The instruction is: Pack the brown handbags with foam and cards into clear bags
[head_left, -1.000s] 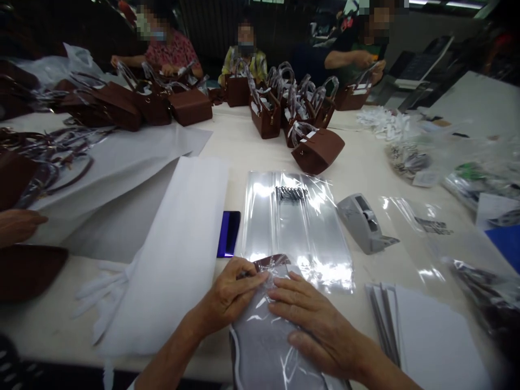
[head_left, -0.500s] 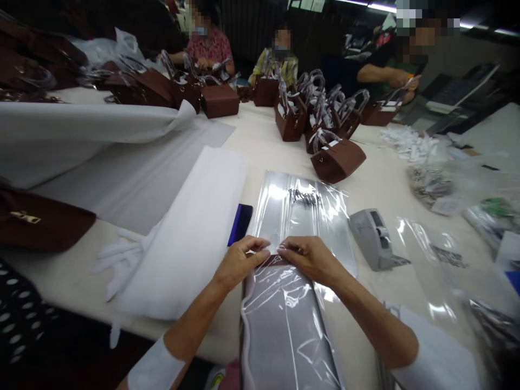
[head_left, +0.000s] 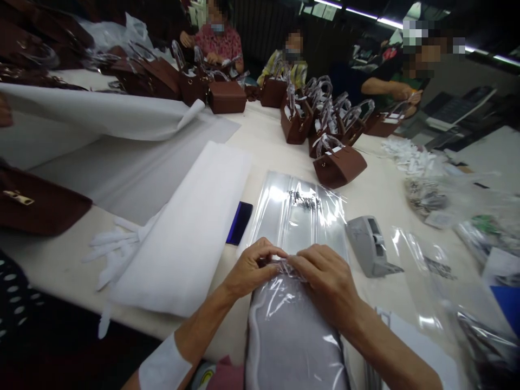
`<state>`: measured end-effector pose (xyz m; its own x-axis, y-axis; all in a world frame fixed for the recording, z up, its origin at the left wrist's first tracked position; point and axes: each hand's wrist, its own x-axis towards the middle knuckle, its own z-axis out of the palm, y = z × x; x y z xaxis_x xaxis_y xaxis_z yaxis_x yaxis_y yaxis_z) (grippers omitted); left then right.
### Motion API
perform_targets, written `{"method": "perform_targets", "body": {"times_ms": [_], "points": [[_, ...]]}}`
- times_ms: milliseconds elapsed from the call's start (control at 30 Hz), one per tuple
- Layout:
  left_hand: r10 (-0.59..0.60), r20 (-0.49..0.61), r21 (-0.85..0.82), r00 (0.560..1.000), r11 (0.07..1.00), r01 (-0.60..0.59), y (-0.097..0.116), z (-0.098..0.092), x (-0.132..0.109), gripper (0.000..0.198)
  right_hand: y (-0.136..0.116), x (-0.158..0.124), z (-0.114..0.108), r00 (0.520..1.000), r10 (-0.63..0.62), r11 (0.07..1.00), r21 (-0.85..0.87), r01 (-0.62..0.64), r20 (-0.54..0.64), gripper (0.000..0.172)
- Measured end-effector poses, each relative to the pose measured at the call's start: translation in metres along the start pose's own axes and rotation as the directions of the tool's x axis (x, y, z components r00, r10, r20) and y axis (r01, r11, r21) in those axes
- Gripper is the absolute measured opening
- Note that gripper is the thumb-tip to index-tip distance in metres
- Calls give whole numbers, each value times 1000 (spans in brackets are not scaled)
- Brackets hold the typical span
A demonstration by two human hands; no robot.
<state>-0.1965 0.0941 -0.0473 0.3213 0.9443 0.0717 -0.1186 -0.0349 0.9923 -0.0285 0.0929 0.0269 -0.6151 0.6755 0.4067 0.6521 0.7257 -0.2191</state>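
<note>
In front of me lies a bundle wrapped in clear plastic, with a pale grey cover inside the plastic bag (head_left: pixel 294 330). At its far end my left hand (head_left: pixel 260 265) pinches the plastic edge between thumb and fingers. My right hand (head_left: pixel 327 273) is closed on the same edge just beside it, the fingers bent over the film. Beyond the hands a stack of flat clear plastic bags (head_left: pixel 298 216) with dark printing lies on the table. What the grey cover wraps is hidden.
A tape dispenser (head_left: pixel 370 246) stands right of the flat bags, a dark blue block (head_left: pixel 239 223) left of them. White sheet material (head_left: pixel 182 233) and white gloves (head_left: pixel 111 244) lie at left. Brown handbags (head_left: pixel 341 165) fill the far side, where several people sit.
Both hands have drawn slightly nearer to me along the plastic edge, which is now folded over. The brown strip at the bundle's far end is covered. The right hand has turned over the film.
</note>
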Motion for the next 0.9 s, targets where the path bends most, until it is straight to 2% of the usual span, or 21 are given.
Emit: {"method": "perform_targets", "body": {"times_ms": [67, 200, 300, 400, 500, 533, 567, 600, 633, 667, 700, 733, 800, 900], "points": [[88, -13, 29, 996, 996, -88, -1, 0, -1, 10, -4, -10, -6, 999, -49, 997, 65, 50, -13, 18], [178, -10, 28, 984, 984, -178, -5, -1, -5, 12, -11, -30, -12, 998, -55, 978, 202, 55, -3, 29], [205, 138, 36, 969, 977, -211, -3, -5, -11, 21, -20, -37, -13, 999, -26, 976, 215, 19, 32, 22], [246, 288, 122, 926, 949, -290, 2, -7, -19, 26, -30, -37, -25, 991, -6, 979, 202, -22, 137, 17], [282, 340, 238, 897, 897, -373, 2, -6, -22, 29, -19, -39, -44, 956, -17, 938, 336, -87, 293, 21], [289, 337, 268, 896, 883, -385, 0, -6, -21, 28, -4, -43, -50, 950, 38, 906, 391, -164, 311, 22], [299, 316, 289, 901, 874, -391, -2, -5, -21, 27, 16, -50, -56, 938, 151, 860, 427, -281, 313, 23], [306, 298, 306, 904, 867, -394, -5, -5, -19, 26, 41, -60, -61, 902, 339, 791, 439, -427, 266, 24], [315, 278, 318, 907, 861, -397, -7, -5, -18, 25, 71, -73, -65, 775, 609, 681, 391, -620, 169, 25], [323, 263, 328, 909, 856, -400, -9, -4, -18, 25, 102, -88, -69, 547, 833, 483, 369, -794, 88, 26], [331, 257, 340, 908, 849, -405, -10, -4, -17, 26, 134, -104, -72, 272, 962, 249, 377, -892, 7, 25], [340, 257, 351, 905, 839, -415, -10, -4, -17, 26, 164, -119, -73, 153, 988, 148, 370, -917, -17, 26], [355, 289, 371, 889, 815, -445, -9, -2, -17, 27, 213, -147, -70, 7, 1000, 7, 370, -929, -1, 24], [346, 290, 397, 892, 804, -442, -6, 1, -18, 28, 254, -172, -57, -100, 991, -126, 370, -921, 89, 23]]}}
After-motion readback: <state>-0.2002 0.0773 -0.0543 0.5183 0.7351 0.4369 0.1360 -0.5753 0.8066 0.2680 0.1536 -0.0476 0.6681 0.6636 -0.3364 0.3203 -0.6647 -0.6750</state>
